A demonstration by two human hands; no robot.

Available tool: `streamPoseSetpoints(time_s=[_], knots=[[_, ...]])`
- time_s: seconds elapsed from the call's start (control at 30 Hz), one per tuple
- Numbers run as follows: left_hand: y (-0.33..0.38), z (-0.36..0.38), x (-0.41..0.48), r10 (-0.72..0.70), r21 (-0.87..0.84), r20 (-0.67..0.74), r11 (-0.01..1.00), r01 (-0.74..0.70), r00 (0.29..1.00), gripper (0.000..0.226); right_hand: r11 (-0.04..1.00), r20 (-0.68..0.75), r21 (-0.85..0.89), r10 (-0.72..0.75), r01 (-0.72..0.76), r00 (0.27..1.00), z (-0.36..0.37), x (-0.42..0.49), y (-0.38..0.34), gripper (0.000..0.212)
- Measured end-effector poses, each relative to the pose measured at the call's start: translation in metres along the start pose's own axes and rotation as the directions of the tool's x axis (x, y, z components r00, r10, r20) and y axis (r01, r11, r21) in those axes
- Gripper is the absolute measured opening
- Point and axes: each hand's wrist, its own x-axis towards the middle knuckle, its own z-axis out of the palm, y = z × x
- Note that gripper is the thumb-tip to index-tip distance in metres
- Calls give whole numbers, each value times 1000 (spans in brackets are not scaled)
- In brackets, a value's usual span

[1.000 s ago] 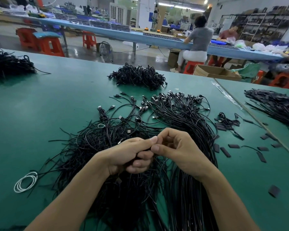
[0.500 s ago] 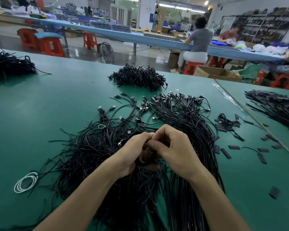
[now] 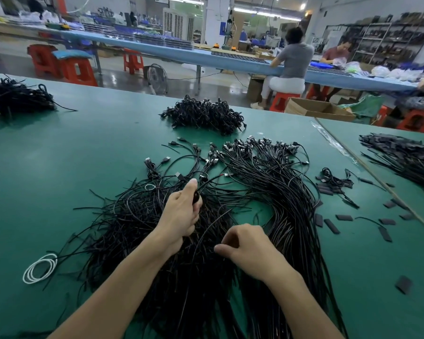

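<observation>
Gripping a small coil of cable [image 3: 195,197], the left hand [image 3: 181,216] is closed in a fist with the thumb raised along the top of the coil. The coil sits inside that fist, just above the loose pile [image 3: 279,192] at the middle of the green table [image 3: 59,155]. A free length leads forward out of the fist towards the plug ends.

The right hand [image 3: 252,250] rests nearer the body on the same pile, fingers curled, thumb and forefinger drawn close. Whether they pinch a strand cannot be told.

The step in hand appears to be winding 1 cable into a tidy loop. It is likely done best with the thumb pressing the turns flat so none springs loose. The right hand should feed only 1 strand, drawn along the lay of the pile rather than across it, since crossing strands would probably snag.

Beyond the pile lies a heap of bundled cables [image 3: 203,116], the probable place for the coil once it is secured. Short black strips [image 3: 331,225] lie scattered to the right. A white cable ring [image 3: 39,267] lies apart on the left.
</observation>
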Motion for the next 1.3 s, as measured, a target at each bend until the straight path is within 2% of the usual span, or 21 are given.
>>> streamPoseSetpoints(time_s=[0.17, 0.27, 0.37, 0.43, 0.5, 0.6, 0.67, 0.77, 0.87, 0.97, 1.07, 1.17, 1.2, 1.3], knots=[[6, -1, 0, -5, -56, -43, 998, 2, 999, 56, 996, -8, -84, 0, -1, 1000, 4, -2, -7, 18], [8, -3, -1, 11, -100, -50, 995, -16, 999, 50, 998, -14, -61, -4, 4, 1000, -13, -6, -7, 16], [8, -3, -3, 33, -160, -22, 986, -36, 999, 37, 996, -94, 94, 13, -4, 996, -42, -11, -2, 16], [9, 0, -6, 46, -178, 43, 983, -38, 998, 30, 969, -284, 243, 31, 41, 958, -55, -13, -2, 17], [11, 5, -12, 60, -156, 143, 987, -38, 988, 22, 897, -454, 417, 63, 150, 889, -56, -13, -10, 17], [13, 18, -23, 132, -99, 268, 989, -109, 954, 12, 774, -487, 571, 50, 274, 872, -47, -13, -29, 14], [13, 24, -25, 193, -78, 283, 981, -178, 940, 23, 770, -420, 572, -21, 282, 907, -39, -15, -38, 9], [12, 25, -25, 278, -92, 218, 960, -264, 935, 22, 822, -384, 476, -127, 314, 915, -33, -20, -45, 12], [9, 25, -25, 274, -80, 150, 961, -265, 950, 41, 916, -429, 222, -216, 334, 877, -35, -24, -47, 11], [3, 23, -21, 258, -81, 69, 964, -252, 964, 54, 943, -396, -21, -312, 331, 864, -39, -27, -49, 10], [0, 24, -19, 250, -101, 14, 964, -247, 968, 60, 910, -402, -209, -413, 357, 817, -39, -31, -53, 11], [1, 27, -19, 169, -112, -41, 979, -172, 985, 65, 843, -327, -387, -503, 373, 800, -36, -34, -58, 6], [2, 27, -21, 132, -124, -29, 983, -135, 991, 66, 811, -288, -451, -528, 374, 799, -33, -35, -59, 2], [5, 25, -23, 1, -188, 101, 982, 19, 995, 54, 755, -252, -543, -564, 368, 786, -30, -39, -63, 23]])
